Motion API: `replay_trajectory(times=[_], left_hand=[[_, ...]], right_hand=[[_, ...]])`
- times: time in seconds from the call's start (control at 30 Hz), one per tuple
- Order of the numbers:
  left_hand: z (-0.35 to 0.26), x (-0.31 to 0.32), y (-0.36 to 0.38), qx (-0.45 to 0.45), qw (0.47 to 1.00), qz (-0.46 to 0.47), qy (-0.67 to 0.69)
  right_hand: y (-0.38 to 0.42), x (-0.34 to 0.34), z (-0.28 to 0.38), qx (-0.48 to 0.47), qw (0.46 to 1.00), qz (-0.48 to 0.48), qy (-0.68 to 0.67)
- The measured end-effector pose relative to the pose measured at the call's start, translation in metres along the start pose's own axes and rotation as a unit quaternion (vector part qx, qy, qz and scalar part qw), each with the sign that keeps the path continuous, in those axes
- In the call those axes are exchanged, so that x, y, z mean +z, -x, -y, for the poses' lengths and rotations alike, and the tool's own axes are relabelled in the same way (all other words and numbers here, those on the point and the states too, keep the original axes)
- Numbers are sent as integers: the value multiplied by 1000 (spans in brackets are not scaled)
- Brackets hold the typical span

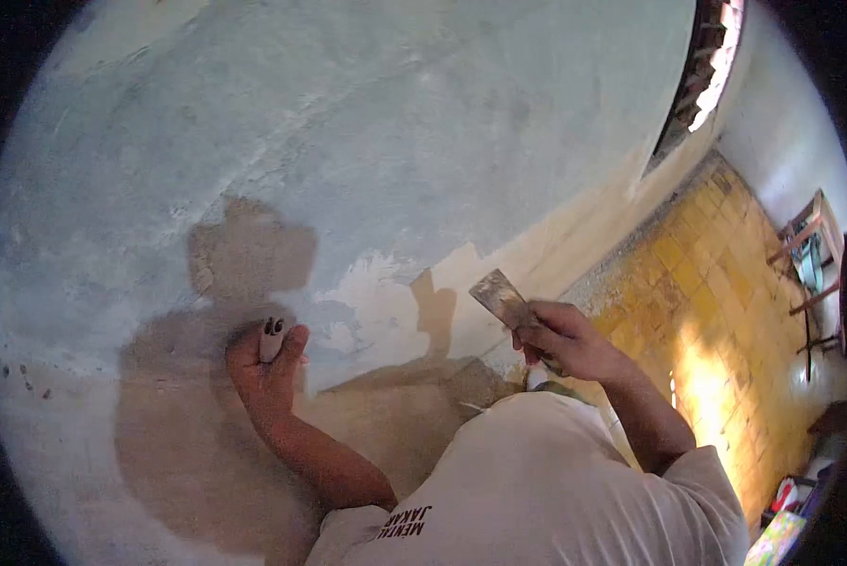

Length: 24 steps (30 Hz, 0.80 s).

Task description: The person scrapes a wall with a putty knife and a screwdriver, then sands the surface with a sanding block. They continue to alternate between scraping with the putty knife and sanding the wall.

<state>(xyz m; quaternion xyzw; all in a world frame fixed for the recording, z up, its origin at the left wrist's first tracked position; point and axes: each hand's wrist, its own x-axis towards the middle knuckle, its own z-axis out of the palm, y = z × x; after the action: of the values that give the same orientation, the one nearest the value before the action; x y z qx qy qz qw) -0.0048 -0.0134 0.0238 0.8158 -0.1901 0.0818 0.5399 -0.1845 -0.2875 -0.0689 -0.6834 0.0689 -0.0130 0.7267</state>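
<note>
A plastered wall (367, 160) fills the left and centre, grey-blue above and beige lower down, with rough whitish patches. My left hand (266, 368) is close to the wall at left, its fingers wrapped round a small whitish object (273, 341) with two dark spots on its end. What this object is cannot be made out. Right of centre, my right hand (565, 341) grips a flat scraper (502, 298) by its lower end. The scraper's wide, smeared blade points up and left and stands apart from my left hand.
Yellow floor tiles (716, 274) lie at the right, with a bright sunlit patch. A wooden chair (817, 231) holding some things stands at the far right. A barred opening (702, 75) is at the upper right. Mixed items (789, 495) lie at the lower right.
</note>
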Motion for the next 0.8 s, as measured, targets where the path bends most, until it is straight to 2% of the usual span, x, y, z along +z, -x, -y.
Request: replay_trajectory(times=[0.07, 0.13, 0.27, 0.33, 0.43, 0.53, 0.63, 0.8], left_hand=[[7, -4, -1, 27, 1000, 2, 0], [16, -8, -3, 22, 999, 23, 25], [1, -2, 0, -18, 1000, 14, -15], [-1, 1, 1, 23, 1000, 4, 1], [1, 0, 0, -9, 1000, -2, -4], [5, -6, -2, 12, 999, 21, -40], [7, -7, -1, 20, 999, 28, -12], [12, -6, 0, 12, 1000, 6, -1]], right_hand=[[-7, 3, 6, 25, 999, -40, -1], [-17, 2, 9, 19, 976, -34, 214], [-40, 7, 13, -29, 963, -74, 256], [-45, 10, 20, -36, 908, -113, 402], [-45, 13, 24, 4, 904, -90, 419], [-71, 27, 18, -37, 889, -121, 440], [-76, 30, 18, -55, 892, -114, 434], [-54, 24, 18, -22, 894, -104, 436]])
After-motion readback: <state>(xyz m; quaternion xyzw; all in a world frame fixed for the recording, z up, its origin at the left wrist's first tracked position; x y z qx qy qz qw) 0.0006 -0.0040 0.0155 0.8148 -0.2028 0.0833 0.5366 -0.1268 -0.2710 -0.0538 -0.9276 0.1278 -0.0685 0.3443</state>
